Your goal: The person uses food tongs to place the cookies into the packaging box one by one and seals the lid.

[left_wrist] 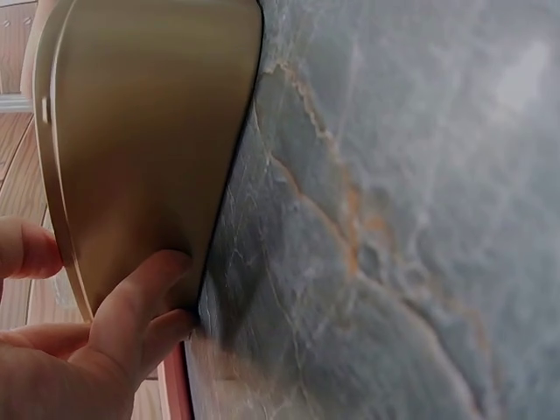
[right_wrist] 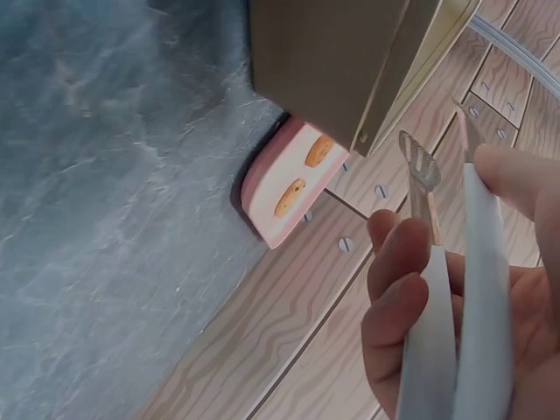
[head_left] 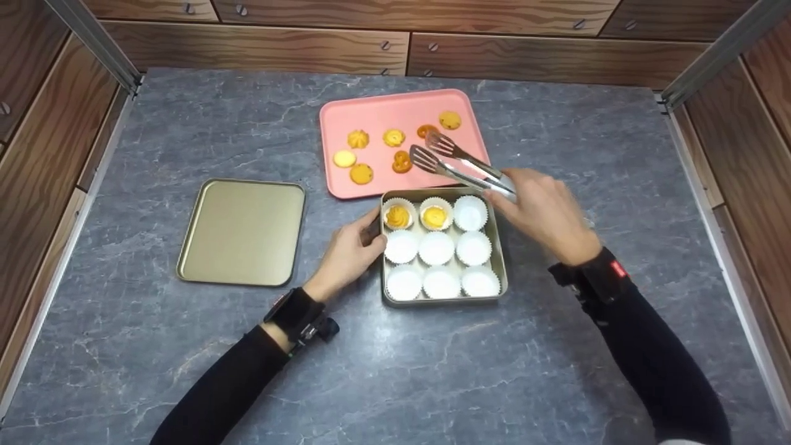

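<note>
Right hand: the hand [head_left: 547, 210] holds metal tongs [head_left: 460, 175], its fingers and thumb pinching the two handles; the tongs' arms stand apart.
Tongs' tips: over the pink tray [head_left: 377, 114], one of them at a pretzel-shaped biscuit [head_left: 425, 131] and partly covering it; whether they touch it I cannot tell.
Left hand: the hand [head_left: 346, 253] grips the left wall of the gold tin [head_left: 502, 266], thumb at the rim, fingers against the outside.
Tin: on the bench [head_left: 371, 383], just in front of the tray, holding nine white paper cups [head_left: 436, 248] in three rows of three.
Filled cups: in the far row, a swirled biscuit [head_left: 397, 216] at left and a flower-shaped one [head_left: 434, 216] in the middle.
Tray: seven biscuits, the pretzel shape at the tongs among them.
Lid: the gold lid [head_left: 244, 232] lies on the bench, left of the tin and apart from it.
</note>
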`<state>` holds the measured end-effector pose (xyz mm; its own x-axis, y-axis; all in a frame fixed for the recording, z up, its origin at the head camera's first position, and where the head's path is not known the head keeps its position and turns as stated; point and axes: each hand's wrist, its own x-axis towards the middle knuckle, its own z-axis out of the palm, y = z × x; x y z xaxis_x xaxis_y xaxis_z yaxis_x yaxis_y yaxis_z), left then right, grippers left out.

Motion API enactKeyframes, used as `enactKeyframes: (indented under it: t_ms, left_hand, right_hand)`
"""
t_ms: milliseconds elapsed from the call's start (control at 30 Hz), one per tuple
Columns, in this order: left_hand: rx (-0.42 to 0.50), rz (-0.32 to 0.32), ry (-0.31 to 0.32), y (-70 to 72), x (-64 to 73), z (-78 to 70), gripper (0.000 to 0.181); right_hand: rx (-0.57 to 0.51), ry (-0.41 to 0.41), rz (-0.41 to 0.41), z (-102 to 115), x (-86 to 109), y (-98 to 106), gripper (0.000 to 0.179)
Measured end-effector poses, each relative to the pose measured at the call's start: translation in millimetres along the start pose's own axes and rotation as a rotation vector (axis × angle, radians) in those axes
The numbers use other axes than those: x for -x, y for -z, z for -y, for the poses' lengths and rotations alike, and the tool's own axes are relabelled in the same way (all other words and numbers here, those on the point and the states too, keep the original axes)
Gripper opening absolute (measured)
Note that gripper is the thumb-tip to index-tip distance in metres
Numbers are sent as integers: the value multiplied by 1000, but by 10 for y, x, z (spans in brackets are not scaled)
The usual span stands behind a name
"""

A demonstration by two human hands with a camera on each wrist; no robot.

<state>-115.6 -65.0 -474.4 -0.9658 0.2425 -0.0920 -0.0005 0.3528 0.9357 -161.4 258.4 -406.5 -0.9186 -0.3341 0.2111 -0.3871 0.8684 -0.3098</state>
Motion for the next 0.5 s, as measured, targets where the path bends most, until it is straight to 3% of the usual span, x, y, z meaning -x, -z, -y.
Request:
enactKeyframes:
  t_ms: [200, 500]
  left_hand:
    - [-20, -11, -25, 5, -3, 11, 67]
    - [-4, 18, -25, -8, -16, 23, 66]
  right_hand:
    - [41, 1, 26, 55, -238, -37, 44]
    - [129, -31, 128, 99, -605, -78, 39]
